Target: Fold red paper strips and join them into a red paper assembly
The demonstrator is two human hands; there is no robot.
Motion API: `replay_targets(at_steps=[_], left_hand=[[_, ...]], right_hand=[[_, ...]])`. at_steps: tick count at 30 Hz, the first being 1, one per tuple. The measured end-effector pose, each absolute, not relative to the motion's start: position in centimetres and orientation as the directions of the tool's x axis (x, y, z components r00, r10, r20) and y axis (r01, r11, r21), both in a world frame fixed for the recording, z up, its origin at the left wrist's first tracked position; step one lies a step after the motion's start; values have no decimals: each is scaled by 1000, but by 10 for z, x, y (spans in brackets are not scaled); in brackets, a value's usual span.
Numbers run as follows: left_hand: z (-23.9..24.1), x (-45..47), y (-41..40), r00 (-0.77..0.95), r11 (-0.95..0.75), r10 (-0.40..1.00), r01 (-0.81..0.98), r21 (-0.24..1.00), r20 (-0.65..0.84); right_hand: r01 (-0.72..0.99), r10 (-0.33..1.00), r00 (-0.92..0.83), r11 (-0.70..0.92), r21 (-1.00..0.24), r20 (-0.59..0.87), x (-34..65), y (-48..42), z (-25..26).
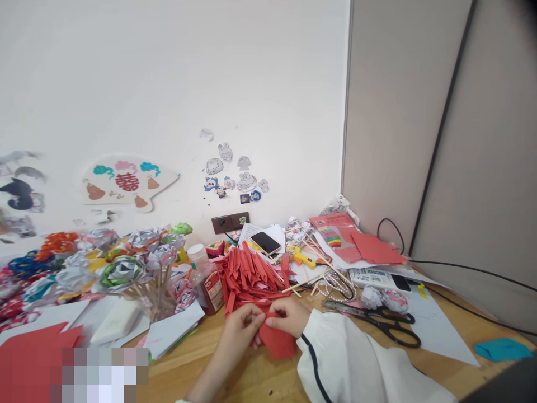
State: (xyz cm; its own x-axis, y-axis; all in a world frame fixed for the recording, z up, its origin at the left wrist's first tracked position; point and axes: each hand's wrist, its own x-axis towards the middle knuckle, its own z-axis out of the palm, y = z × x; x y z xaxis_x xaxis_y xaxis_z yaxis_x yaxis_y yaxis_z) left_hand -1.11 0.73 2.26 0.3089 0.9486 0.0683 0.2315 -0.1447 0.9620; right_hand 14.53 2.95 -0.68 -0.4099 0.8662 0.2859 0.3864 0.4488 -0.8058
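My left hand (245,324) and my right hand (289,315) meet at the front of the desk, fingers pinched together on a piece of red paper (279,341). The paper hangs down below my fingertips, its upper edge partly covered by them. Just behind my hands lies a big heap of folded red paper strips (247,274). To the left of the heap stands a bottle (212,291) with a white cap and a red label. Black-handled scissors (390,324) rest to the right, beside my white sleeve.
Paper flowers (121,271) crowd the left side near a white box-like block (116,320). Red sheets (33,364) lie at front left. A phone (265,242), a yellow glue gun (302,257), wooden sticks and a bead string (335,285) sit behind. Black cables (465,268) cross the right.
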Motion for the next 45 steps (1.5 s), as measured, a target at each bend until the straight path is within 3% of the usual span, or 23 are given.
replay_targets(at_steps=[4,8,14,18,21,30,37,42,45], left_hand=[[30,-17,12,86,-181,981,124,976,171],[34,-22,15,-43,-157,987,4,988,157],[30,-21,16,71,-73,995,-40,997,75],[28,-22,17,95,-133,987,58,989,127],[29,-23,18,125,-143,983,89,986,132],[33,-25,16,185,31,983,-164,986,1],[40,-19,7,147,12,989,-234,972,23],[35,-20,14,181,10,984,-68,998,2],[29,-21,17,236,-94,968,34,995,83]], right_hand=[[244,887,-379,370,-897,263,154,36,1],[48,875,-451,219,-975,174,156,37,6],[26,899,-388,232,-972,204,151,36,4],[63,860,-494,184,-981,130,153,36,2],[42,840,-520,206,-978,155,154,34,4],[-212,851,-451,192,-958,270,152,37,5],[-118,862,-405,281,-952,304,151,34,3],[47,846,-362,436,-899,392,153,31,7],[120,849,-351,460,-880,396,154,30,6]])
